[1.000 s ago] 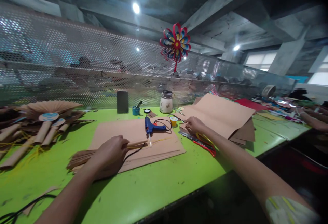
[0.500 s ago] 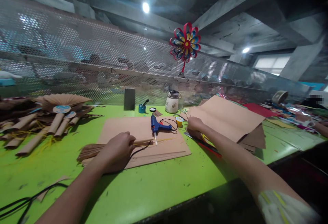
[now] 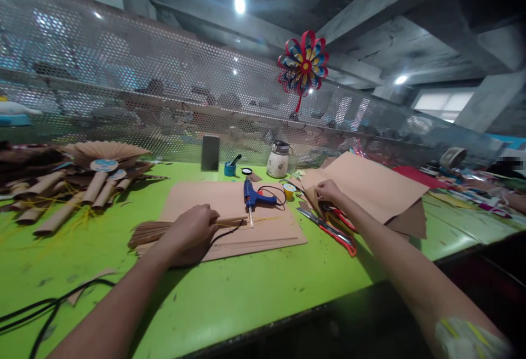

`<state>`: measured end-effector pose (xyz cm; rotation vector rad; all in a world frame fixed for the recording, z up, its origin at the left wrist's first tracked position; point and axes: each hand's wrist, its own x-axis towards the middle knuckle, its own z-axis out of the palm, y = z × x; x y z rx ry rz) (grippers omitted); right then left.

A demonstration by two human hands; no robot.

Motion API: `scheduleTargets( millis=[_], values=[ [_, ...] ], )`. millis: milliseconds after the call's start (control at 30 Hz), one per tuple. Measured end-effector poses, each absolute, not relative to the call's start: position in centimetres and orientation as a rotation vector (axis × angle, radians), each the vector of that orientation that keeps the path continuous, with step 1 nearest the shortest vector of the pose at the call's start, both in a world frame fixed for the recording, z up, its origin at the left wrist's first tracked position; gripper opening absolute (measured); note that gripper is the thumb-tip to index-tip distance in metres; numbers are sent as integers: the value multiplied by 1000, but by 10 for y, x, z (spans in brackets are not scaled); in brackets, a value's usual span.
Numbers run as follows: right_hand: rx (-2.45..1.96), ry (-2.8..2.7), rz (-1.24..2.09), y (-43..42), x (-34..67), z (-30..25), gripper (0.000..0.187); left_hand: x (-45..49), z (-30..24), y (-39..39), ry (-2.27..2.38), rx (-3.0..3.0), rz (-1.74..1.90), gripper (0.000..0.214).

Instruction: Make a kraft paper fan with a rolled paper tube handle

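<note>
Table (image 3: 255, 293): bright green top with small scraps on it and a dark front edge.
Left hand (image 3: 191, 233): closed around the right end of a pleated paper bundle (image 3: 148, 234), which lies flat at 7 o'clock of the brown board (image 3: 230, 205).
Right hand (image 3: 329, 190): fingers curled at the near corner of the brown paper sheets (image 3: 370, 183), touching them; whether it pinches one cannot be told.
Glue gun (image 3: 252, 199): blue, lying on the board at 1 o'clock of the left hand.
Scissors (image 3: 332, 230): red-handled, just at 6 o'clock of the right hand.
Table back: dark block (image 3: 210, 152), blue cup (image 3: 230, 169) and white jar (image 3: 279, 159) stand at 12 o'clock.
Table left: paper fans (image 3: 82, 178) are piled at 9 o'clock.
Room: a perforated metal screen (image 3: 123, 90) runs behind the table, a paper pinwheel (image 3: 303, 63) hangs above it, and a lamp (image 3: 239, 4) lights the concrete ceiling.
</note>
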<state>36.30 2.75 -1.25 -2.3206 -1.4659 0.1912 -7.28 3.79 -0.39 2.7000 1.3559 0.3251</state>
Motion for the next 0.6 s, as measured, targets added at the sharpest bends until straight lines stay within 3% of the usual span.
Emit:
scheduleTargets(
  millis=[367, 600],
  values=[
    [-2061, -1467, 267, 24, 353, -5, 27, -74, 0, 39, 1344, 2697, 258, 24],
    [-2145, -1540, 206, 21, 364, -5, 35, -74, -1, 37, 1333, 2710, 314, 27]
  ],
)
